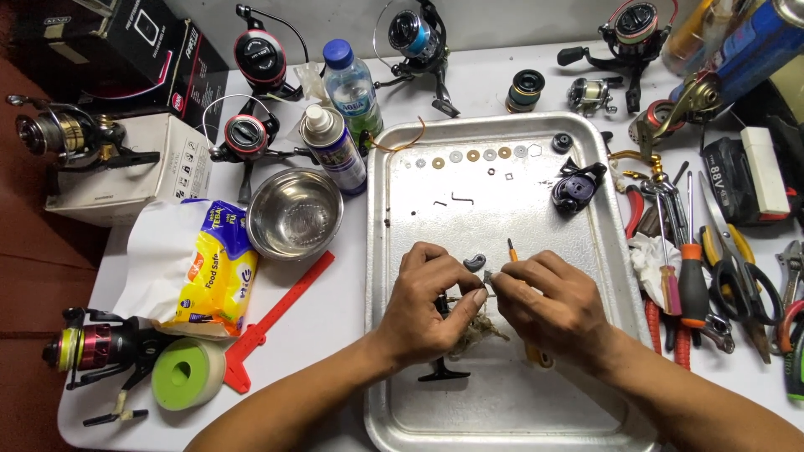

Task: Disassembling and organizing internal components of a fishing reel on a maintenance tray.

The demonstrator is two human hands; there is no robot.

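The head camera looks down on a metal tray (402,418) on a white table (335,310). Over the near half of the tray, the left hand (431,305) and the right hand (548,301) meet. The fingers of the left hand are closed around a dark reel part (444,368); its flat black foot shows below the hand, resting on the tray. The thumb and fingers of the right hand are pinched together on a small grey piece (488,277), touching the left thumb. A thin tool with an orange tip (512,249) stands out above the right fingers, but I cannot tell if this hand holds it. Just beyond the hands lies a small dark curved piece (474,262).

Farther on the tray there are two small bent wires (456,199), a dark blue reel cover (576,187) near the right rim, and a row of small washers (473,156) near the far rim.

To the left of the tray stand a steel bowl (295,213), a spray can (333,149) and a water bottle (352,88); nearer lie a red plastic tool (276,322), a yellow packet (209,268) and a green tape roll (186,372). To the right lie screwdrivers (687,280) and pliers (737,285). Several fishing reels (261,59) stand at the far edge.
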